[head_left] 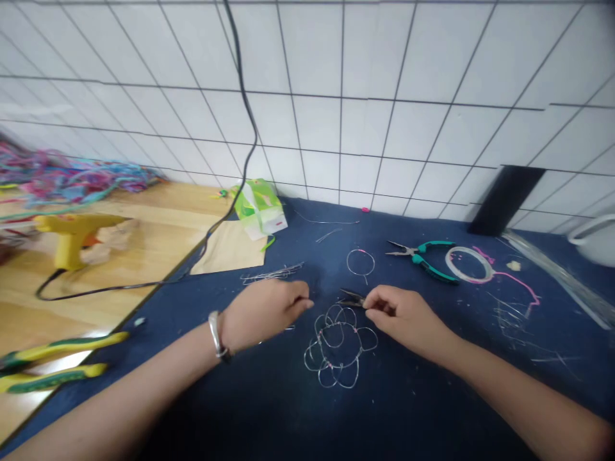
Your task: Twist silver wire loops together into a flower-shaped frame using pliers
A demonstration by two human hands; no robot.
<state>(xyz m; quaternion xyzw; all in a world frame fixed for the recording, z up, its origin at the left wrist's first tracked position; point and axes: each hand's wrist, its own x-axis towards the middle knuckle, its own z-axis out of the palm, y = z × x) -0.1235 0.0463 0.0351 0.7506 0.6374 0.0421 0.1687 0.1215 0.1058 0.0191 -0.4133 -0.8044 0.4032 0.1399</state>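
Note:
My right hand is closed around small dark-jawed pliers; their jaws point left and stand slightly apart, while the handles are hidden by my fingers. Across from it, my left hand, with a silver bracelet at the wrist, has its fingers curled into a pinch. Whatever they may hold is hidden. Between and just below the hands lies a flower-shaped wire frame, made of a ring with several looped petals. A single wire ring with a short tail lies beyond it. Cut wires lie behind my left hand.
Teal-handled pliers and a white wire coil lie to the right, with wire scraps. A yellow glue gun and yellow-green handled tool are on the left. A black cord hangs down the tiled wall.

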